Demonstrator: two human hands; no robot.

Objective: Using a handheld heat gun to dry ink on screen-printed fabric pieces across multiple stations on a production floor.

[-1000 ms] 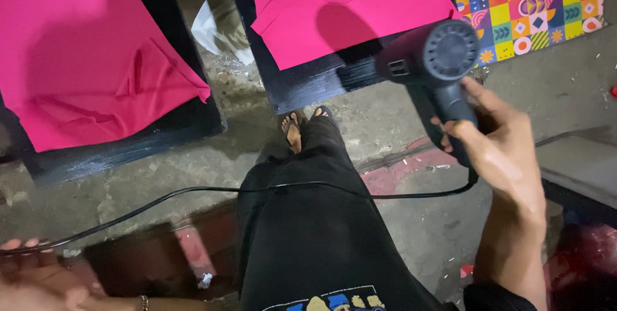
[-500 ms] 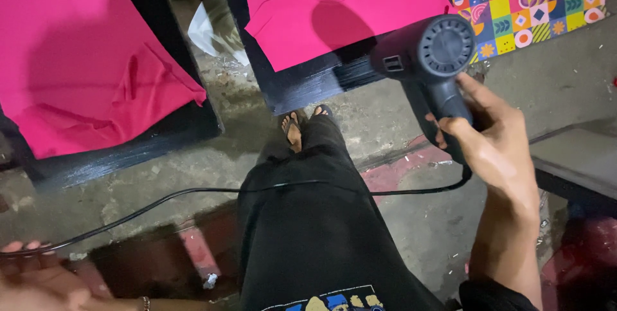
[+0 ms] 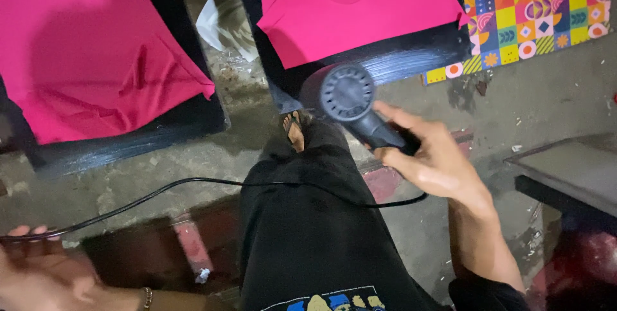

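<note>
Two pink shirts (image 3: 96, 60) are lying on black boards (image 3: 128, 137) beyond the hand; a patterned mat (image 3: 546, 15) is showing far right; a grey bench (image 3: 572, 173) is sitting beside it.

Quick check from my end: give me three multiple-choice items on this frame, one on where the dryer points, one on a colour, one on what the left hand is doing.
1. The hair dryer in the right hand is over:
A. the near edge of the right black board
B. the patterned mat
C. the left board

2. The shirts on the boards are:
A. yellow
B. pink
C. white

3. The left hand:
A. rests on a shirt
B. hangs empty
C. holds the black cord

Answers: 1 A, the dryer's round back covers that board's edge. 2 B, both garments are bright pink. 3 C, the cord runs into its fingers.
</note>
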